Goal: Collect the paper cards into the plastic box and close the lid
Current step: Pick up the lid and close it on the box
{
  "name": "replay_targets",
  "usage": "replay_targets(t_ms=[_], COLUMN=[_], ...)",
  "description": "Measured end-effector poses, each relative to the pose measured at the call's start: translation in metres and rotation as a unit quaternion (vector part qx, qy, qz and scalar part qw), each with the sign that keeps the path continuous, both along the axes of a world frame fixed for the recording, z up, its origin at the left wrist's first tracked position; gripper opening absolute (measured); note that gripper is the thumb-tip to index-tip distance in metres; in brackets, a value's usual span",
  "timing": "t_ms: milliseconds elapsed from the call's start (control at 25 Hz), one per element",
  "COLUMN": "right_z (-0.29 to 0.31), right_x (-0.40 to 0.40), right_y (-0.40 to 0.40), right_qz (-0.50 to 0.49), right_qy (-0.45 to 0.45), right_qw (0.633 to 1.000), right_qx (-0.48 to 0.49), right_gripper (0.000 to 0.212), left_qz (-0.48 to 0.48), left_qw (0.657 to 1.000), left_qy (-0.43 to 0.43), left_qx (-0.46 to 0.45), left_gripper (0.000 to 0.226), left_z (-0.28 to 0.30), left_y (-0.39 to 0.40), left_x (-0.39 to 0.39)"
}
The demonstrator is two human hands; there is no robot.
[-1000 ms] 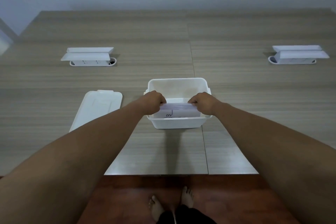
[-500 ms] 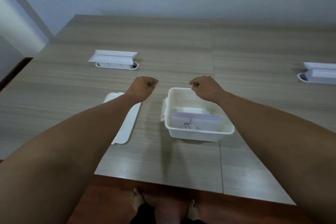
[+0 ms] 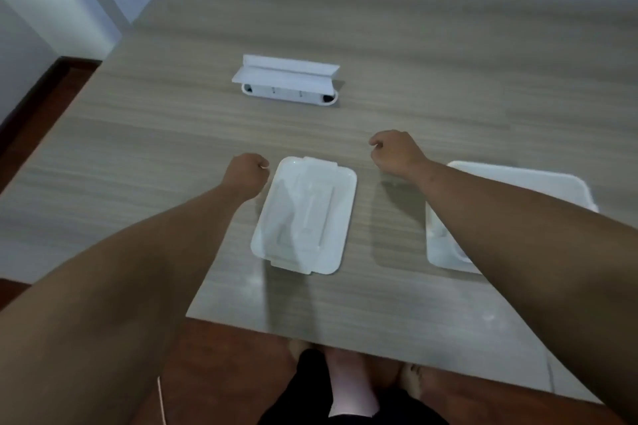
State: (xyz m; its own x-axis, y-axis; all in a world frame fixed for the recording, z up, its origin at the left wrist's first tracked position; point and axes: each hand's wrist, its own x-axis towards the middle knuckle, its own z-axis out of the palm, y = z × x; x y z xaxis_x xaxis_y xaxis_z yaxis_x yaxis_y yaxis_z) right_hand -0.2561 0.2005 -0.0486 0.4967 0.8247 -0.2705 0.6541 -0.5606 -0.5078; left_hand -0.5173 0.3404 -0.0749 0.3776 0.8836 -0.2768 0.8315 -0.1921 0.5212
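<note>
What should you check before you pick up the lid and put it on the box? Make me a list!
1. Lid easy to reach: ok, it lies flat on the table between both hands.
2. Left hand free: ok, loosely curled, holding nothing, beside the lid's left far corner.
3. Right hand free: ok, holding nothing, past the lid's right side.
4. Box open and ready: ok, no lid on it.
5. Cards all inside the box: cannot tell, the right forearm hides most of it.
6. Path from lid to box clear: not ok, the right forearm crosses over the box.
</note>
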Motion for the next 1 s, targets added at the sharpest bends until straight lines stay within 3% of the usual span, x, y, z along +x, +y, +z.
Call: replay_targets(t_ms=[120, 200, 240, 440, 560, 760, 840, 1000], right_z=[-0.040, -0.062, -0.071, -0.087, -0.061, 0.016, 0.047, 0.093], right_x=[-0.037, -0.061, -0.071, -0.087, -0.074, -0.023, 0.010, 0.066], right_y=[0.015, 0.010, 0.009, 0.015, 0.018, 0.006, -0.011, -0.062], right_qz=[-0.036, -0.090, -0.142, -0.340, -0.351, -0.356, -0.379, -0.428], right_qy=[0.013, 0.070, 0.118, 0.288, 0.337, 0.339, 0.348, 0.355], right_qw=[0.992, 0.979, 0.970, 0.892, 0.873, 0.868, 0.848, 0.802], right_qx=[-0.119, -0.169, -0.160, -0.073, -0.029, 0.066, 0.127, 0.217], right_gripper=[0.027, 0.009, 0.011, 0.016, 0.022, 0.011, 0.019, 0.027], left_qz=[0.024, 0.022, 0.028, 0.045, 0.043, 0.033, -0.015, -0.198], left_qw=[0.996, 0.993, 0.992, 0.996, 0.996, 0.989, 0.986, 0.952], left_qy=[0.040, 0.043, 0.034, 0.014, -0.038, -0.143, -0.167, -0.201], left_qx=[-0.070, -0.107, -0.116, -0.082, -0.076, -0.032, 0.016, 0.123], left_gripper=[0.020, 0.016, 0.015, 0.020, 0.022, 0.021, 0.023, 0.053], left_z=[-0.044, -0.065, -0.074, -0.086, -0.067, 0.001, 0.035, 0.069], left_y=[0.011, 0.005, 0.003, -0.002, 0.007, 0.006, -0.013, -0.055], left_x=[-0.026, -0.029, -0.029, -0.024, -0.018, 0.030, 0.058, 0.098])
